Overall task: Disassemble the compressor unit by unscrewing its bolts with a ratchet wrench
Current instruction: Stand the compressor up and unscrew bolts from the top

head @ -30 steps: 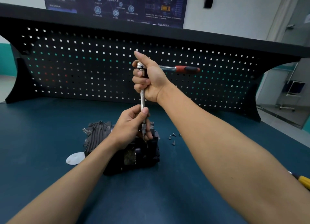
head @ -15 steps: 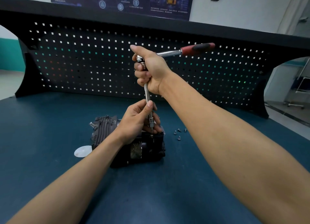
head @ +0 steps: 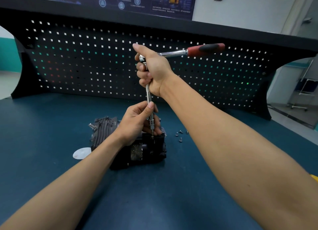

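Broadly, a dark teal bench [head: 51, 186] fills the lower view, backed by a black pegboard [head: 86, 62] with square holes; above it hang a dark poster [head: 123, 0] and a pale wall, and a doorway opens at the right edge. Near the bench's middle sits the compressor unit [head: 137, 150], a dark ribbed block, partly hidden behind the left wrist. The ratchet wrench [head: 189, 51] stands over it, its extension bar upright with the tip on the unit's top and its red-and-black handle pointing right. The right hand [head: 154, 69] is wrapped around the wrench head and upper bar, thumb raised. The left hand [head: 136, 123] pinches the lower bar, fingers closed around it. A white disc [head: 81, 153] lies just left of the unit; loose bolts [head: 179, 135] lie near its right. A yellow object [head: 314, 177] is cut off at the right edge, too little showing to identify.
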### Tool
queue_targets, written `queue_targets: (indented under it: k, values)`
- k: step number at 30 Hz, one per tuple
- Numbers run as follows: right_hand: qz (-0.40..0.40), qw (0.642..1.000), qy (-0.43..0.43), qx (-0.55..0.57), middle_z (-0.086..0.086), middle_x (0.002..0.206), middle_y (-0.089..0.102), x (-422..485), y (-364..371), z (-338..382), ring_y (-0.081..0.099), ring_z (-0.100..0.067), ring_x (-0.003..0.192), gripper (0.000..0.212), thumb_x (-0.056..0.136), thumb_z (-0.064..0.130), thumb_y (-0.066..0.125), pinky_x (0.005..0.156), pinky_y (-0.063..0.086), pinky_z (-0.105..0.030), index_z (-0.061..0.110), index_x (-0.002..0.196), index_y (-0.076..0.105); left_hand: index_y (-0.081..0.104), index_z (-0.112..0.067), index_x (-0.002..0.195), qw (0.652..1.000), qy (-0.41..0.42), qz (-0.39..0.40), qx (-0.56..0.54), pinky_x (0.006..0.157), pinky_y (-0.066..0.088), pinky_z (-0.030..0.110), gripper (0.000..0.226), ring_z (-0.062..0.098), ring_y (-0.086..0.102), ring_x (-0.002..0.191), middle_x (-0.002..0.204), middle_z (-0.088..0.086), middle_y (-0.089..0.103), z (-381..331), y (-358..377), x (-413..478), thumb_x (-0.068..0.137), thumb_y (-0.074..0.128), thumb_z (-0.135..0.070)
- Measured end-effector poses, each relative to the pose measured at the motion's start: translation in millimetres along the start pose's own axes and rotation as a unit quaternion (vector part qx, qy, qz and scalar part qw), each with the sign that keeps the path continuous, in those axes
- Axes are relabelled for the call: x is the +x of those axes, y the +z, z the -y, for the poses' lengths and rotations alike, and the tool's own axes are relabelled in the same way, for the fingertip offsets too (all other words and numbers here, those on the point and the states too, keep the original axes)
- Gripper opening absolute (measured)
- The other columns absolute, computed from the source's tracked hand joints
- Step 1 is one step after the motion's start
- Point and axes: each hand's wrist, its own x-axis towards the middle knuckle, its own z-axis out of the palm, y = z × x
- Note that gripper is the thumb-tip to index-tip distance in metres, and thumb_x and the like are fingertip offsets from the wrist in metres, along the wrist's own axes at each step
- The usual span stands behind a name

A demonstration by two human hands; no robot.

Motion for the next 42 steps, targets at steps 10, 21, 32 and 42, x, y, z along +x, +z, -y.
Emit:
queue_targets:
  k: [10,21,32,42]
  values:
    - [0.014,1.000,0.007,0.004,0.006,0.053,0.040,-1,-1,0,0.025,-0.005,0.037,0.033,0.096,0.038,0.063,0.041,0.019,-0.020,0.017,0.074,0.050,0.062,-0.021,0.085,1.000,-0.006,0.002,-0.011,0.050,0.056,0.031,0.032,0.032,0.069,0.057,0.076,0.015,0.070,0,-2,-1,0.091,0.059,-0.052]
    - [0.070,0.997,0.010,0.025,0.007,0.051,0.039,-2,-8,-1,0.024,-0.004,0.036,0.041,0.100,0.051,0.050,0.039,0.019,-0.020,0.018,0.075,0.049,0.059,-0.020,0.085,1.000,-0.013,-0.002,-0.011,0.050,0.055,0.030,0.034,0.030,0.068,0.056,0.073,0.014,0.069,0,1,-1,0.087,0.059,-0.054]
    - [0.095,0.989,0.030,0.109,0.001,0.058,0.051,15,-14,-12,0.046,-0.012,0.046,0.052,0.102,0.053,0.033,0.046,0.032,-0.021,0.014,0.079,0.056,0.053,-0.013,0.086,1.000,-0.024,-0.004,-0.008,0.048,0.054,0.029,0.032,0.030,0.067,0.054,0.069,0.013,0.068,2,1,1,0.092,0.052,-0.045]
    - [-0.092,0.983,-0.159,0.005,-0.009,0.059,0.059,12,-6,-17,0.053,-0.016,0.046,0.041,0.103,0.033,0.046,0.043,0.039,-0.023,0.008,0.074,0.061,0.052,-0.008,0.091,1.000,-0.028,-0.011,0.010,0.049,0.053,0.030,0.036,0.029,0.065,0.054,0.069,0.014,0.066,-1,4,0,0.091,0.054,-0.044]
